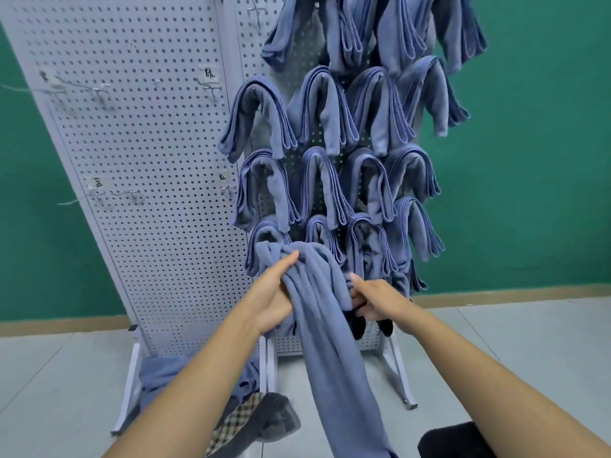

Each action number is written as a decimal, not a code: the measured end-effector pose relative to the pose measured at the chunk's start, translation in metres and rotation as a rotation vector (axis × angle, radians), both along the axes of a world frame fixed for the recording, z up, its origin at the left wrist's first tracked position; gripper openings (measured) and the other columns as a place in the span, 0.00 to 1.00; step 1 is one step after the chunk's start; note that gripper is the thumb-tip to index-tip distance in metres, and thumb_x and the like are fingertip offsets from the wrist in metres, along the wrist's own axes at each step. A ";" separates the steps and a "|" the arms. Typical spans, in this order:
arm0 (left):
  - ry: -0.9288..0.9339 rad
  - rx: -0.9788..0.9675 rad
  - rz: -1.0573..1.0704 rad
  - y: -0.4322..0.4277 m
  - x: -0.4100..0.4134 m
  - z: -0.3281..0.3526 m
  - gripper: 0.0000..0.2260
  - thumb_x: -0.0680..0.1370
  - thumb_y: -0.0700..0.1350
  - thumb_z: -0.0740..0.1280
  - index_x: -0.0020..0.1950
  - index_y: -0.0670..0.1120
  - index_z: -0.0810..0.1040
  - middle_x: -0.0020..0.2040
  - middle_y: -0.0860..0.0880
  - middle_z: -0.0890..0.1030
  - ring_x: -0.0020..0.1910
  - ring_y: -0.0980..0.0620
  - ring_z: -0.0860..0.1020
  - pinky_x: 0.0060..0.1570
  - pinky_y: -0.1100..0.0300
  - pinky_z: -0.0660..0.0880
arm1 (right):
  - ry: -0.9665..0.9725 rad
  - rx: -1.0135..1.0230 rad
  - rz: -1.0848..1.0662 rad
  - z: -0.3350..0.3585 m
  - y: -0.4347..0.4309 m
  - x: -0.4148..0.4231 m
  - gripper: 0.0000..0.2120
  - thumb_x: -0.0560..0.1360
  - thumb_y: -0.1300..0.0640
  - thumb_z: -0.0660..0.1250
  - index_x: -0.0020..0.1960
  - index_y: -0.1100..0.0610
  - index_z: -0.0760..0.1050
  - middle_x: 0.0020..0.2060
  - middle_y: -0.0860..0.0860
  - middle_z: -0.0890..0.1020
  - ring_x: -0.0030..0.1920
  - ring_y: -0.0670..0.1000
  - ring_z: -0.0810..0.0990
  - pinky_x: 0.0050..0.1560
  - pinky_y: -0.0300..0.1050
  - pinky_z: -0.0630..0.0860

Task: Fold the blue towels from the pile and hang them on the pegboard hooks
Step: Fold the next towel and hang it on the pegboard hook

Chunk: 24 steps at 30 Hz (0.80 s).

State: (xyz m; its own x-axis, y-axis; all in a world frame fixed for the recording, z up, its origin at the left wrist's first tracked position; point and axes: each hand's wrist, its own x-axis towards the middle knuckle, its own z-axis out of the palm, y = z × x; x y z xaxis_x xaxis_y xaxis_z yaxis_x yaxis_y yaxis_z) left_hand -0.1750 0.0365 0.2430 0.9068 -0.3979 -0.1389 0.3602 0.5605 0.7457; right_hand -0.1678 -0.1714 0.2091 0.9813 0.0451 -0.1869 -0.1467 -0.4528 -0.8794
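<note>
A long blue towel (325, 325) hangs bunched between my hands in front of the lower pegboard (165, 226). My left hand (274, 292) grips its upper part, thumb stretched along the cloth. My right hand (377, 300) pinches the towel's right edge with curled fingers. The towel's tail drops toward the floor. Several folded blue towels (317, 107) hang in rows on hooks across the right panel. A pile of blue towels (165, 375) lies on the floor at the board's foot, partly hidden by my left forearm.
The left pegboard panel carries bare metal hooks (211, 87) with small labels. White stand legs (400, 375) jut onto the grey floor. A checked cloth and a grey cloth (264, 421) lie by the pile. A dark object (453, 439) sits at the bottom right. Green wall behind.
</note>
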 end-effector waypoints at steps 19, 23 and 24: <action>0.018 -0.099 0.090 0.000 -0.005 0.003 0.17 0.80 0.49 0.61 0.58 0.37 0.77 0.55 0.38 0.82 0.55 0.44 0.81 0.58 0.50 0.74 | 0.145 0.345 0.262 -0.019 0.018 -0.017 0.27 0.70 0.43 0.69 0.63 0.57 0.74 0.55 0.52 0.81 0.53 0.48 0.79 0.56 0.43 0.77; -0.013 0.037 0.043 -0.001 -0.008 0.000 0.14 0.79 0.49 0.64 0.50 0.40 0.84 0.54 0.40 0.83 0.53 0.45 0.82 0.56 0.50 0.76 | -0.045 0.587 0.163 -0.011 0.025 -0.018 0.23 0.71 0.46 0.70 0.63 0.54 0.75 0.58 0.57 0.81 0.57 0.58 0.80 0.61 0.55 0.74; -0.030 0.105 0.026 -0.001 -0.008 -0.001 0.14 0.78 0.48 0.65 0.52 0.39 0.83 0.54 0.39 0.83 0.52 0.46 0.83 0.55 0.51 0.78 | -0.101 0.608 0.113 -0.009 0.025 -0.017 0.21 0.71 0.46 0.70 0.61 0.54 0.77 0.58 0.58 0.81 0.58 0.59 0.80 0.62 0.57 0.74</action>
